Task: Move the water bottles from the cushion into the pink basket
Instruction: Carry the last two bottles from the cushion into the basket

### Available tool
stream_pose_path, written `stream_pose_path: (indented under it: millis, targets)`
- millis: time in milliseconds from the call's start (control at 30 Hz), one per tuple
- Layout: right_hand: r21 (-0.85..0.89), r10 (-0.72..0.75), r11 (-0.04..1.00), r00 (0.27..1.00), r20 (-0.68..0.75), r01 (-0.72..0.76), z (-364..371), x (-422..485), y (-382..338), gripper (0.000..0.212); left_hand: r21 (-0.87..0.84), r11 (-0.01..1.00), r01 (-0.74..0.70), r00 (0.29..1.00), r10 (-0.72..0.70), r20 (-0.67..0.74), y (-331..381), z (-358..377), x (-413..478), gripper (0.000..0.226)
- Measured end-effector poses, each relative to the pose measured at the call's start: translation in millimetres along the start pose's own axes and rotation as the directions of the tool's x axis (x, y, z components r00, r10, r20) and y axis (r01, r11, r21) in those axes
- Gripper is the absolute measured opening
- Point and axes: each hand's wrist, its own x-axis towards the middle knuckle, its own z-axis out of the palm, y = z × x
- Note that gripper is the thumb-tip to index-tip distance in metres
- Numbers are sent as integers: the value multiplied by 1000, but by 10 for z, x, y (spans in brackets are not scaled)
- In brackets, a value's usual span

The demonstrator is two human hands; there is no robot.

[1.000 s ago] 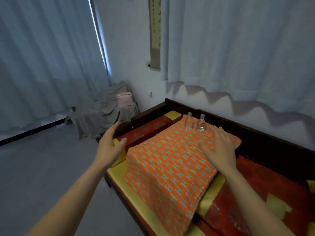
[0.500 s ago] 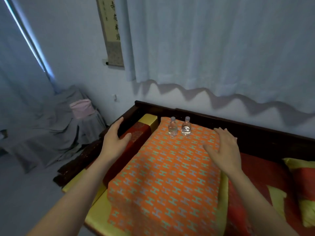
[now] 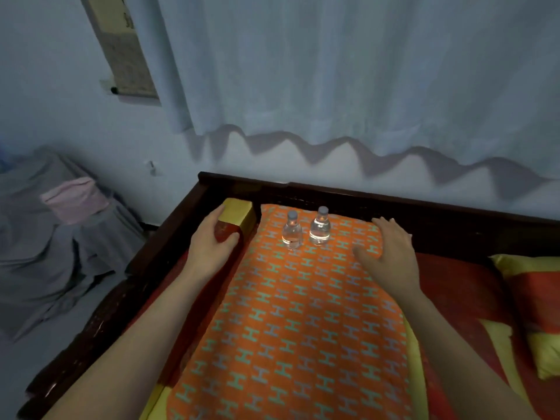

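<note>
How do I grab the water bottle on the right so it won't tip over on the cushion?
Hold the right bottle round its wide belly, under the thin neck, and come from the right, where the right hand is nearest. It stands upright on the orange cushion, so a low grip probably steadies it. The other bottle stands close on its left, leaving little room.

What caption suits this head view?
Left hand and right hand, both open, flank two upright water bottles on the orange cushion; pink basket sits at left.
</note>
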Motion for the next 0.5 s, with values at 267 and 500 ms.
stream_pose_path:
  millis: [267,500]
  targets:
    - [152,226,960,971,73,-234,689,532,158,71,-142,989,-43,964,78,256,-262,891,732,69]
    - [297,366,867,916,161,-399,1321,995,475,71,-158,985,67,906,6,423,-687,1594,1204,77]
